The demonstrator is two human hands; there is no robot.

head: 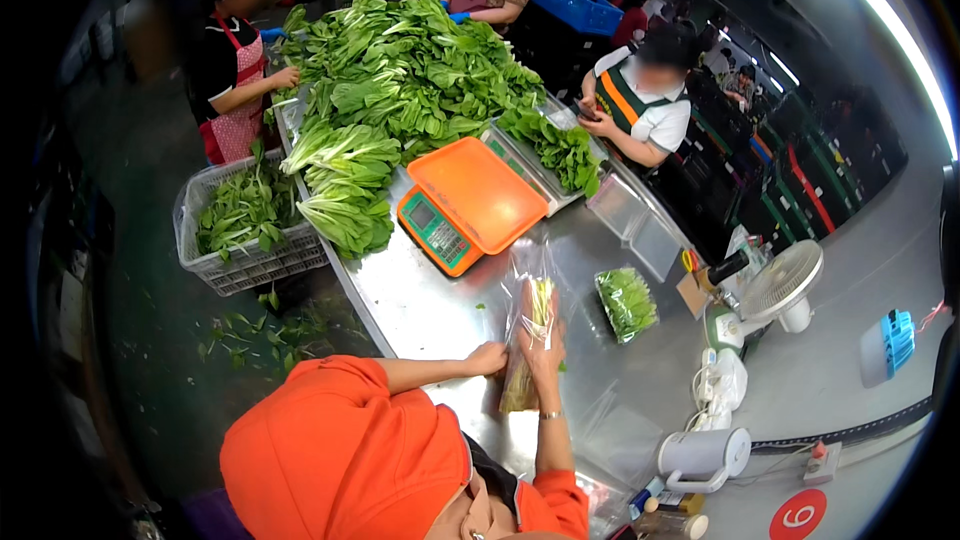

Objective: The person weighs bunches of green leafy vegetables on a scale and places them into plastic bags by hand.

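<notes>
On the steel table in front of me lies a clear plastic bag (517,390) with pale stems (541,300) showing at its far end. My left hand (487,358) has its fingers closed at the bag's left edge. My right hand (541,345) is around the pale stems, its fingers stretched along them; whether they are inside the film is hard to tell. Just right of the bag sits a wrapped pack of greens (627,304). An orange digital scale (480,195) with an uncovered pan stands beyond the bag.
Leafy greens (420,67) are heaped at the far end. A second scale (517,154) carries more greens. On the left stands a crate (255,262) of leaves. A fan (780,289) and an electric kettle (701,457) line the right side. Several people stand around the table.
</notes>
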